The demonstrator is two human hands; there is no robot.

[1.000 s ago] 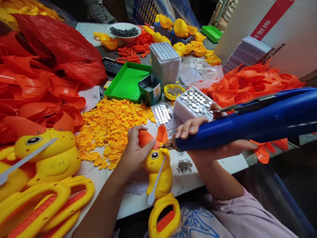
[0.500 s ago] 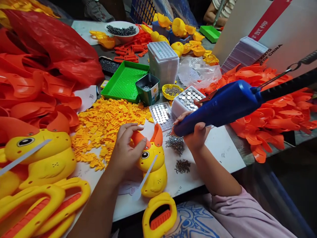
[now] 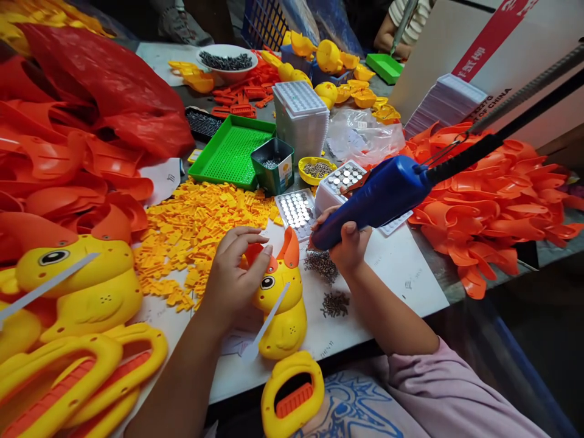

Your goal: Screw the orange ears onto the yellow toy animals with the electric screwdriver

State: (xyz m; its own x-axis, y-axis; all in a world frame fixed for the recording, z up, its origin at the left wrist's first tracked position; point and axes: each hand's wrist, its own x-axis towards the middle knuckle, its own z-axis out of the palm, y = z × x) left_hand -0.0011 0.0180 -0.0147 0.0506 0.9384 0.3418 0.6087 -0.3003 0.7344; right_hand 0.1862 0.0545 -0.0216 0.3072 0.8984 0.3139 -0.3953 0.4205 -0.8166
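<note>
My right hand (image 3: 349,243) is wrapped round a blue electric screwdriver (image 3: 374,198), its front end pointing down and left over a small heap of screws (image 3: 322,265). My left hand (image 3: 235,274) grips the yellow duck toy (image 3: 285,325) at its head, thumb along one orange ear and fingers curled behind it. The other orange ear (image 3: 290,249) sticks up uncovered. A white strip (image 3: 271,319) lies across the toy's front. Its yellow handle (image 3: 294,395) with an orange insert overhangs the table edge by my body. A second, darker screw heap (image 3: 335,304) lies right of the toy.
Several more duck toys (image 3: 91,286) crowd the left. Behind my left hand spread small yellow parts (image 3: 196,225). A green tray (image 3: 235,146), a dark tin (image 3: 274,164) and a tray of silver discs (image 3: 296,210) stand further back. Orange pieces (image 3: 493,201) pile up at right.
The screwdriver and my right hand have shifted slightly left and down, towards the nearer screw heap. My left hand keeps its place on the toy.
</note>
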